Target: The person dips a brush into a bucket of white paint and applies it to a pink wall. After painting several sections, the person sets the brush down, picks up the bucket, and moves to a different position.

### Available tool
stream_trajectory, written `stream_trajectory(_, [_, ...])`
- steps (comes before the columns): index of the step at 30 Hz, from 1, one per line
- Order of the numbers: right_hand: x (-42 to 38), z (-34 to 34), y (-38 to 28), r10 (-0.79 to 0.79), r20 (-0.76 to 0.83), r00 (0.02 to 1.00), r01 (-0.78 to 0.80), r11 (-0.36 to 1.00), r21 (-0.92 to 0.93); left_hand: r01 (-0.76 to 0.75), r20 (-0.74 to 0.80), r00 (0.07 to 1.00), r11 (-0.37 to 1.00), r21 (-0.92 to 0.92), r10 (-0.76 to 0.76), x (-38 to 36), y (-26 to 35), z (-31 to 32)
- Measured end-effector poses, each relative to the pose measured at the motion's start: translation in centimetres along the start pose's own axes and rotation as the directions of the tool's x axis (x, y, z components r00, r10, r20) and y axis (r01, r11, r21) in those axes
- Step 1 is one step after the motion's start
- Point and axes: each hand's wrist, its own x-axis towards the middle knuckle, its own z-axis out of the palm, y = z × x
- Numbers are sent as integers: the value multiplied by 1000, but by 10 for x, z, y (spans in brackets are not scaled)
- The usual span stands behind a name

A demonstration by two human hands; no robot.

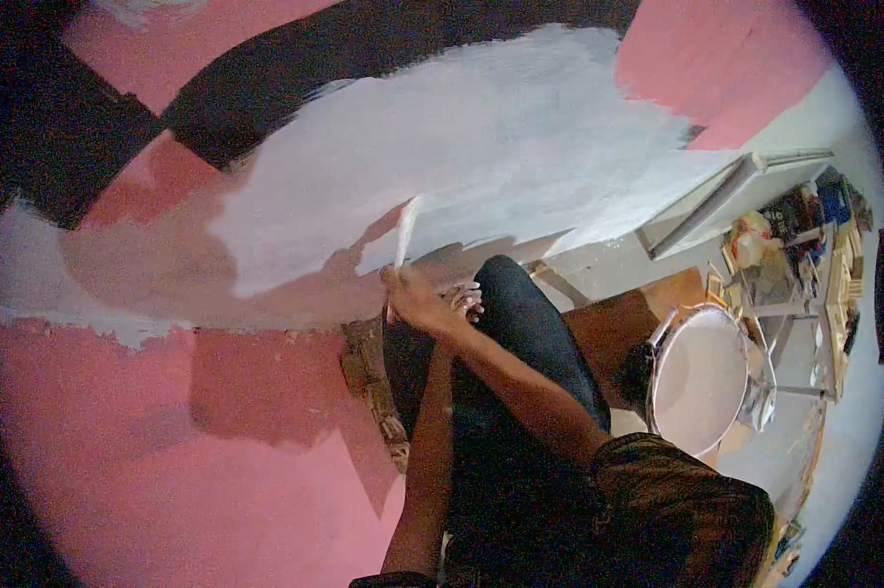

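My right hand [414, 299] is closed around a paintbrush [406, 233], its whitish end pointing up at the wall. Behind it spreads a broad patch of white paint [481, 127] with streaky edges, and the brush tip overlaps its lower part. My left forearm passes under the right one, so the wrist is hidden. Beyond the crossing, my left hand [466, 301] shows its fingers, slightly bent and apart, beside my dark-clothed knee [520, 304]. No object shows in them.
A round bucket [701, 382] of pale paint stands at my right on brown cardboard [638, 314]. Farther right, a white frame-like panel [726, 201] leans near the wall, with wooden pieces and clutter [794, 245] behind. Black and pink areas [295, 421] cover the remaining wall.
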Motion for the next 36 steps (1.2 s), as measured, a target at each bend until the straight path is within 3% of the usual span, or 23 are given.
stream_trajectory(2, [-15, 7, -18, 98, 133, 986, -121, 977, 175, 7, -36, 999, 1000, 7, -7, 1, -6, -4])
stream_trajectory(4, [-27, 2, -19, -2, 304, 953, -16, 998, 58, -19, -70, 997, 999, 35, 21, -1, -11, -3])
stream_trajectory(6, [-39, -12, -12, -31, 409, 912, 42, 999, -18, -131, -100, 985, 983, 127, 144, 2, -39, -9])
stream_trajectory(8, [-41, -33, -4, -23, 453, 891, 59, 996, -66, -310, -114, 926, 898, 314, 359, 9, -84, -22])
stream_trajectory(10, [-40, -75, 27, -326, 457, 827, 223, 938, 265, -383, -121, 875, 825, 416, 468, 10, -111, -31])
stream_trajectory(11, [-47, -112, 14, 13, 473, 881, -127, 969, 210, -393, -109, 863, 791, 470, 493, 12, -117, -33])
stream_trajectory(12, [-44, -143, 36, 51, 289, 956, -136, 949, 285, -238, -130, 950, 929, 283, 283, 3, -73, -19])
stream_trajectory(13, [-52, -180, 33, 209, 7, 978, -199, 920, 338, -35, -144, 989, 997, 66, 45, -6, -27, -4])
stream_trajectory(14, [-66, -214, 28, 394, -56, 917, -234, 648, 725, 165, -150, 971, 978, -127, -183, -16, 22, 12])
stream_trajectory(16, [-91, -237, 16, 367, -324, 872, -5, 667, 745, 165, -141, 973, 978, -124, -182, -13, 23, 11])
stream_trajectory(19, [-96, -252, 35, 502, -613, 610, 266, 598, 756, 144, -123, 981, 986, -81, -153, -13, 24, 15])
stream_trajectory(22, [-81, -239, 33, 499, -719, 484, 312, 670, 674, 133, -104, 985, 990, -37, -136, -17, 37, 19])
stream_trajectory(24, [-60, -215, 34, 518, -622, 588, 160, 679, 717, 27, -93, 995, 999, 18, -25, -16, 33, 18])
stream_trajectory(25, [-36, -188, 82, 265, -496, 827, -42, 909, 415, -27, -87, 996, 999, 44, 30, -16, 31, 19])
stream_trajectory(26, [-13, -162, 128, -80, -261, 962, 32, 983, -182, -18, -120, 992, 997, 80, 27, -16, 28, 19])
stream_trajectory(27, [10, -136, 174, -360, -22, 933, 308, 826, -473, -18, -146, 989, 994, 109, 34, -15, 24, 18])
stream_trajectory(28, [5, -91, 149, -38, 315, 948, 289, 515, -807, -16, -150, 988, 995, 101, 31, -13, 16, 15])
stream_trajectory(29, [-7, -55, 123, -166, 368, 915, 348, 786, -512, -10, -156, 987, 995, 99, 25, -12, 7, 12])
stream_trajectory(30, [-19, -19, 95, -289, 413, 864, 370, 920, -130, -12, -154, 988, 995, 98, 27, -10, 0, 8])
stream_trajectory(33, [-40, -2, 6, -42, 581, 813, 344, 840, -420, 20, -152, 988, 996, 88, -7, -13, -9, 7])
stream_trajectory(36, [-40, -21, 29, -22, 534, 845, 177, 954, -242, -2, -141, 990, 992, 128, 20, -14, 3, 10])
